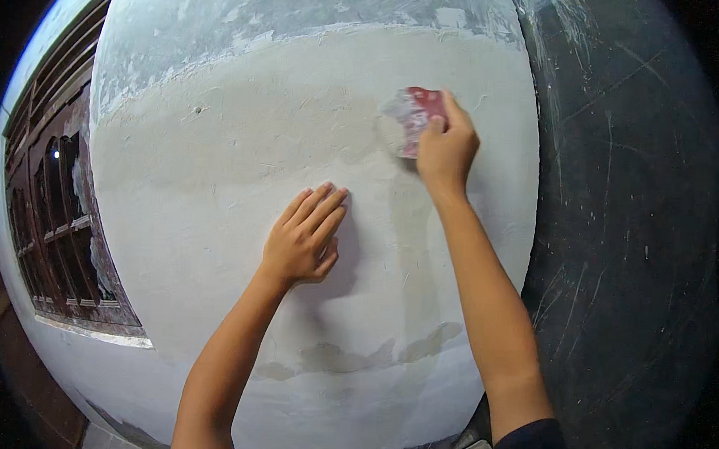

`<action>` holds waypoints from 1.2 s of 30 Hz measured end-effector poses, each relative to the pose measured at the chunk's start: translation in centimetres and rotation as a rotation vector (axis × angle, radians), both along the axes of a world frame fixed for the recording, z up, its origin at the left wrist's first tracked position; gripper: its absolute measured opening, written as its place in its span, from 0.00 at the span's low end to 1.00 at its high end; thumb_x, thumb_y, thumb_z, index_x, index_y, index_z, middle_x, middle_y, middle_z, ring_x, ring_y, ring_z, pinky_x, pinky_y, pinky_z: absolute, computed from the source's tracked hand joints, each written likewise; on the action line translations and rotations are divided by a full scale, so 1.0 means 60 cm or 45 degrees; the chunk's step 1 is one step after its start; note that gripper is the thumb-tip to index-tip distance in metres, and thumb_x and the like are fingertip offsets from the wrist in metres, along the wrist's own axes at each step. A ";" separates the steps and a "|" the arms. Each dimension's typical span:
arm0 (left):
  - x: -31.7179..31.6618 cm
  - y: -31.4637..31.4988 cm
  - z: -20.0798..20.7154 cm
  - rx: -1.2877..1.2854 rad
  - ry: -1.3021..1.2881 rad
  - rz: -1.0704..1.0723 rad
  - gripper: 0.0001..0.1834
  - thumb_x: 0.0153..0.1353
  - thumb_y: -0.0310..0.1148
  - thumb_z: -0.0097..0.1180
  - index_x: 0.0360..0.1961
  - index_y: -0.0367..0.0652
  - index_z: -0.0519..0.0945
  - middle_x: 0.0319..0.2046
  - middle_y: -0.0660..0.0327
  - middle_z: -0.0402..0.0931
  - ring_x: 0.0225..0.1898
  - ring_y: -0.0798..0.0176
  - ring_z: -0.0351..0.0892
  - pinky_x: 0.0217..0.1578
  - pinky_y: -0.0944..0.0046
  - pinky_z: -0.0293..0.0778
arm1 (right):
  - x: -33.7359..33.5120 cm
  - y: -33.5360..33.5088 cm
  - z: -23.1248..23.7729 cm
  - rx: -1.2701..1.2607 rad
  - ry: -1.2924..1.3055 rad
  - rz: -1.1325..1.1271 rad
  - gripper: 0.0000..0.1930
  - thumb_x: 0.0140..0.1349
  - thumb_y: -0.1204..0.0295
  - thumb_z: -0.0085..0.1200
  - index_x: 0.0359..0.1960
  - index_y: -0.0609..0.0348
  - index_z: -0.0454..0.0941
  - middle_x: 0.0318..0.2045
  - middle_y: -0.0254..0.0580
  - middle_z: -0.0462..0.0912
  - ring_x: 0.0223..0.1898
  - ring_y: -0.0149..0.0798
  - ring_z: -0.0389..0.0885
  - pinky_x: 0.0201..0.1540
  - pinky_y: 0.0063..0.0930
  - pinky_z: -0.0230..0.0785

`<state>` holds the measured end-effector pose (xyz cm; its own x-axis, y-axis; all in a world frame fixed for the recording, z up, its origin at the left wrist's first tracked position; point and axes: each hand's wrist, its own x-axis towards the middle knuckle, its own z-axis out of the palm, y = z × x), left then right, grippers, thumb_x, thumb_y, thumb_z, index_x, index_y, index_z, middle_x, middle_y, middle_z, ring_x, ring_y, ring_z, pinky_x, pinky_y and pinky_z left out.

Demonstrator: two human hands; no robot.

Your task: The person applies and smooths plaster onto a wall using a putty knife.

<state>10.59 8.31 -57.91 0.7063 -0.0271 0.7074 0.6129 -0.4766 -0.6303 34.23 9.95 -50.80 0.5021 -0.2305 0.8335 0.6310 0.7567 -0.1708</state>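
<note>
My right hand (449, 152) grips a flat red putty scraper (425, 107) with whitish smears on it, thumb on its face. The scraper is against or very close to the upper right part of the pale wall (302, 69), and its lower left edge is blurred. Lower and to the left, my left hand (304, 234) holds nothing. Its fingers are stretched out and lie on or just off the wall, casting a shadow. Around the hands the wall has a smooth whitish coat, with a darker beige band (251, 131) running across it.
A dark wooden window frame (59, 203) with bars is set in the wall at the left. On the right, beyond the wall's edge, stands a scratched dark grey surface (624, 236). Bluish-grey patchy paint (247, 39) covers the top, and damp-looking patches (354, 357) mark the lower wall.
</note>
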 end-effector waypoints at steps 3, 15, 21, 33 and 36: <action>-0.012 -0.005 0.006 0.016 0.007 0.019 0.31 0.41 0.30 0.53 0.53 0.38 0.74 0.64 0.53 0.67 0.68 0.48 0.62 0.68 0.49 0.56 | -0.054 -0.030 0.008 -0.121 -0.261 0.114 0.22 0.54 0.85 0.48 0.53 0.69 0.76 0.41 0.59 0.79 0.43 0.57 0.79 0.48 0.42 0.71; -0.016 0.003 0.004 0.002 0.040 0.000 0.31 0.43 0.30 0.54 0.54 0.38 0.73 0.65 0.53 0.65 0.69 0.49 0.60 0.69 0.49 0.54 | -0.045 -0.016 0.002 -0.061 -0.225 0.057 0.21 0.56 0.84 0.48 0.53 0.67 0.77 0.43 0.59 0.80 0.45 0.57 0.79 0.50 0.43 0.71; -0.011 0.003 0.004 -0.008 0.041 -0.053 0.30 0.45 0.28 0.54 0.55 0.38 0.71 0.64 0.53 0.66 0.69 0.49 0.60 0.69 0.49 0.55 | 0.024 -0.002 -0.016 -0.258 0.271 -0.023 0.20 0.57 0.83 0.48 0.53 0.66 0.76 0.42 0.58 0.80 0.45 0.58 0.79 0.51 0.44 0.70; 0.043 -0.001 -0.047 -0.114 -0.092 -0.264 0.30 0.47 0.26 0.55 0.56 0.39 0.70 0.60 0.55 0.70 0.68 0.47 0.60 0.67 0.45 0.56 | 0.102 -0.050 -0.195 -0.574 0.352 0.222 0.14 0.60 0.80 0.48 0.48 0.66 0.76 0.40 0.53 0.83 0.43 0.47 0.83 0.49 0.36 0.71; 0.080 0.018 -0.069 -0.211 -0.090 -0.353 0.30 0.47 0.27 0.56 0.55 0.40 0.71 0.58 0.55 0.71 0.67 0.47 0.62 0.66 0.45 0.58 | 0.122 -0.058 -0.203 -0.690 0.310 0.315 0.14 0.60 0.81 0.49 0.49 0.67 0.75 0.42 0.50 0.83 0.42 0.42 0.83 0.47 0.33 0.72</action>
<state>15.42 9.39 -62.03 0.6369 -0.0920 0.7655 0.4852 -0.7238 -0.4906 41.53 6.48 -62.95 0.6757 0.3382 0.6550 0.3438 0.6414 -0.6859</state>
